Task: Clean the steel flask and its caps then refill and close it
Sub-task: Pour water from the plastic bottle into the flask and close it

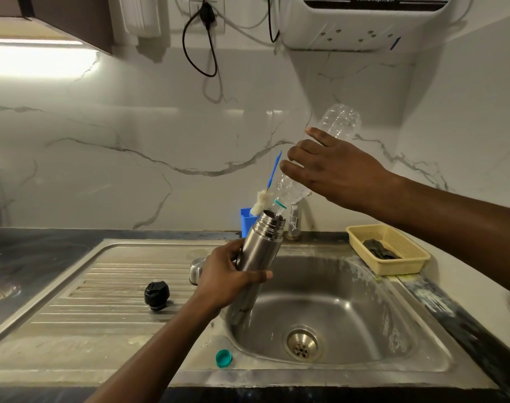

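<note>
Over the sink (pixel 349 303), the left hand (pixel 224 274) grips the tilted, open steel flask (pixel 261 245). The right hand (pixel 335 170) holds a clear plastic bottle (pixel 341 120) upended, neck at the flask's mouth. A black cap (pixel 157 295) lies on the drainboard (pixel 102 286), and a teal cap (pixel 223 358) lies on the sink's rim.

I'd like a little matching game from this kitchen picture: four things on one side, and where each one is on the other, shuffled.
1 steel flask
2 black cap
3 teal cap
4 plastic bottle

a on the draining board
b tipped in the right hand
c on the sink, front rim
d gripped by the left hand

Pairs: 1-d, 2-a, 3-c, 4-b.
</note>
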The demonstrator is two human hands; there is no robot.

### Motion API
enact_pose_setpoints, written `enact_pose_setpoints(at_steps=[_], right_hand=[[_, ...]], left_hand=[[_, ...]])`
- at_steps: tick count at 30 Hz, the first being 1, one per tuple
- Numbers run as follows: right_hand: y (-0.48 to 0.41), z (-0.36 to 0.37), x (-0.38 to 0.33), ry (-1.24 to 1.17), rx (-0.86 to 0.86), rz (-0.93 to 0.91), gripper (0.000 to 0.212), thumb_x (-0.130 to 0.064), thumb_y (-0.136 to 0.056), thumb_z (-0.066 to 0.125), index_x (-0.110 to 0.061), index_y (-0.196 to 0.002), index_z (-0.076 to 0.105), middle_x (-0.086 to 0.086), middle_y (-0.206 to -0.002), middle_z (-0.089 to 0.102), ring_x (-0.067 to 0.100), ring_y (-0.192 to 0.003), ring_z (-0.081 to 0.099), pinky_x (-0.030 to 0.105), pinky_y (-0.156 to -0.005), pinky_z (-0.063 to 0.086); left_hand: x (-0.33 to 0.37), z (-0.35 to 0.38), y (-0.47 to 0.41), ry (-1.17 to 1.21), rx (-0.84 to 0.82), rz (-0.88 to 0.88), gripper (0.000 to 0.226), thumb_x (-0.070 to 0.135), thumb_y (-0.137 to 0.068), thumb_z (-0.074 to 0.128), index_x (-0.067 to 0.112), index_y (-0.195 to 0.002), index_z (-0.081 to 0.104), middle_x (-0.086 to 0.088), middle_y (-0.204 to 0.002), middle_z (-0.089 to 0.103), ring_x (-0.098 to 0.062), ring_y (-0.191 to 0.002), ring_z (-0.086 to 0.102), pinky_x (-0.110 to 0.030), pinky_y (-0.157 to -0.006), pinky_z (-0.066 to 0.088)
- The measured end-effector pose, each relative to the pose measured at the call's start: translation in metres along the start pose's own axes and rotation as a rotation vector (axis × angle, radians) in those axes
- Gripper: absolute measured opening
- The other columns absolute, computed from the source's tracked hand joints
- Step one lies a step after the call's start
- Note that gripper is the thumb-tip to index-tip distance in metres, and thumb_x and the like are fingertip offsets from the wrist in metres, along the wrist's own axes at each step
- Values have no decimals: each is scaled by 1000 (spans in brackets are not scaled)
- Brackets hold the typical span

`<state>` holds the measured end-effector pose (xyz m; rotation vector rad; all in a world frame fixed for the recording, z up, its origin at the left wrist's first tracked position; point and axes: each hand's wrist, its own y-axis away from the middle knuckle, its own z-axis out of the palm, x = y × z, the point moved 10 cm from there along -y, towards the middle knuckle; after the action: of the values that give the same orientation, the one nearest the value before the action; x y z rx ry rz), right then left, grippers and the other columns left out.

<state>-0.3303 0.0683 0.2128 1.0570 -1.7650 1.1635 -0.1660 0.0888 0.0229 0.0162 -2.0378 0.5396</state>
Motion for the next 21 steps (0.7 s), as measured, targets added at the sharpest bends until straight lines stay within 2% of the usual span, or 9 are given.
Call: enact_pose_setpoints(at_steps=[10,16,19,21], right_hand=[[-1,1,1,-4,26,8,72,-11,-89,76,-10,-149,38,19,-144,52,37,-133,52,56,-125,26],[-1,-1,-2,14,54,2,69,-11,-89,75,-9,-147,38,18,-140,54,36,-129,55,56,-123,29],[-3,0,0,5,39,8,72,-12,-90,76,-9,-149,36,18,-143,53,36,-131,53,56,-124,28],[-3,0,2,-2,30,14,72,-13,-90,75,-10,-150,35,18,-144,52,36,-133,53,56,-125,26]], left_hand=[[-1,-1,1,-14,3,-8,92,72,-52,85,31,-133,66,14,-112,74,-8,-99,71,-38,-86,65],[0,0,1,-11,3,-6,97,72,-51,84,32,-137,64,14,-115,73,-6,-100,71,-39,-87,64],[2,1,1,-6,-1,5,98,71,-52,85,31,-139,63,15,-116,73,-6,-101,70,-35,-86,64],[3,2,1,-4,-2,9,92,63,-58,90,30,-139,63,14,-116,73,-6,-101,70,-31,-84,62]])
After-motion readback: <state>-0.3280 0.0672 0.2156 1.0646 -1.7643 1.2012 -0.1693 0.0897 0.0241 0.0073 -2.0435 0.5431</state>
